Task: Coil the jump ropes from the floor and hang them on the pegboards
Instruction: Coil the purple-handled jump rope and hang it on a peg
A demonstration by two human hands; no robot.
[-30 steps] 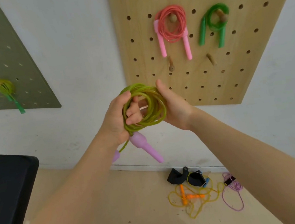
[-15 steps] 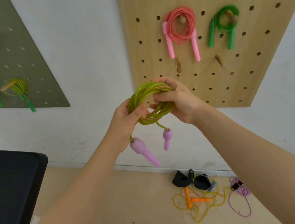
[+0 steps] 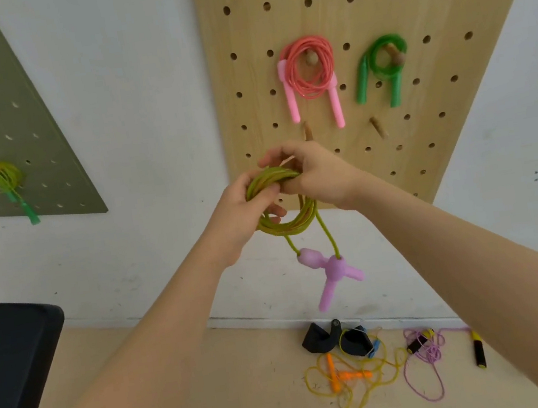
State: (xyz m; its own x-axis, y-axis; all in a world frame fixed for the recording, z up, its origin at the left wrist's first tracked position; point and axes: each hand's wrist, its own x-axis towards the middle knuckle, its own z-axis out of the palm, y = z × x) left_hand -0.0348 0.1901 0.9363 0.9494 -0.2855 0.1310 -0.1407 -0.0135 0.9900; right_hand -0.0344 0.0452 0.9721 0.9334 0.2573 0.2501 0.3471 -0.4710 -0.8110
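Both hands are gripping the olive-green rope coil (image 3: 281,202) at chest height, in front of the lower edge of the wooden pegboard (image 3: 372,16).

- L hand (image 3: 245,214): fingers are curling round the coil's left side, thumb on top.
- R hand (image 3: 311,173): is pinching the top of the coil from the right; hands are touching, close together.
- Both lilac handles (image 3: 330,271) are now dangling free below the coil on short leads, crossing each other. 1 s ago only one handle was hanging clear and the other was tucked behind the L wrist; R hand was flat against the coil's side, now it is clamping over the top.
- Coil has gone from a wide open ring to a tighter, flatter bundle.

Judgement: winding is prob. finished; coil is being squared up for hanging. Free peg (image 3: 378,127) and a second one (image 3: 307,131) are sitting just above the R hand, under the pink rope (image 3: 310,66) and green rope (image 3: 388,57) already hung. Either looks usable.

Remaining: yellow rope w/ orange handles (image 3: 350,377) and purple rope (image 3: 425,365) are lying uncoiled on the floor (image 3: 217,384) by the wall, beside black straps (image 3: 335,339). Grey-green pegboard (image 3: 4,102) at left is holding more coils.

Risk: loops may be slipping apart if the R pinch loosens before the coil is over a peg.
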